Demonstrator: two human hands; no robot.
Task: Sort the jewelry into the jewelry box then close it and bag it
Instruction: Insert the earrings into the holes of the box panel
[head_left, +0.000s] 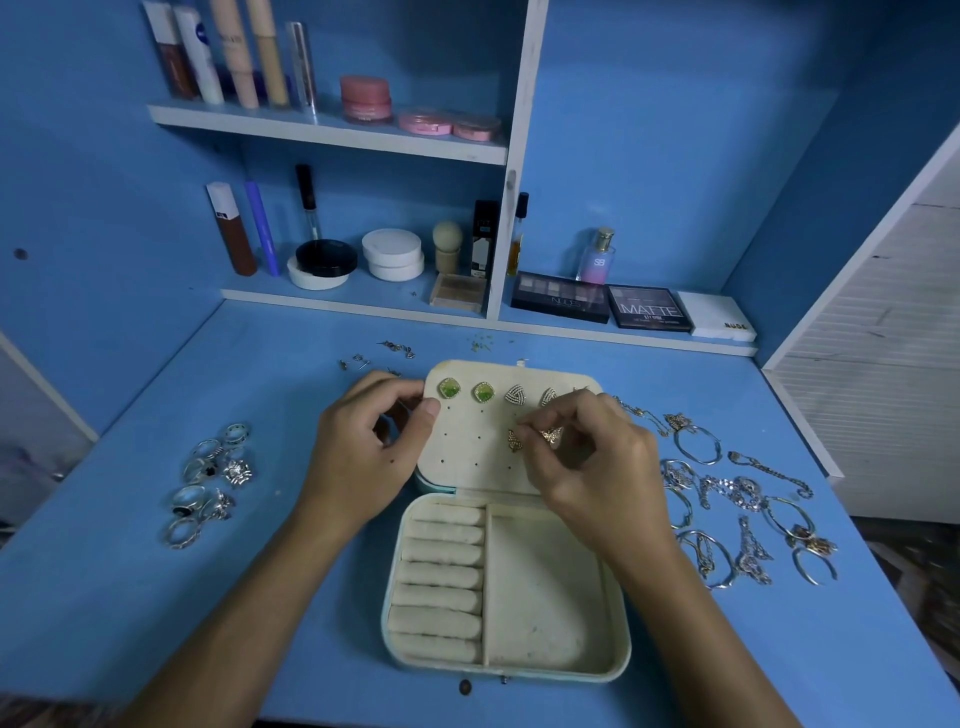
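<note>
A cream jewelry box (540, 608) lies open on the blue desk, its lid (467, 447) tilted back. Two green stud earrings (449, 388) and two white triangular studs (515, 395) sit in the lid's top row. My left hand (374, 441) grips the lid's left edge, thumb on the front. My right hand (587, 457) pinches a gold butterfly earring (550, 435) against the lid's second row, beside a matching one (514, 440). The ring rolls (441, 577) and the side compartment hold nothing.
Several silver rings (213, 483) lie at the left of the desk. Bracelets and chains (737, 514) spread out at the right. Small earrings (397, 347) lie behind the box. Cosmetics fill the shelves (332, 130) at the back.
</note>
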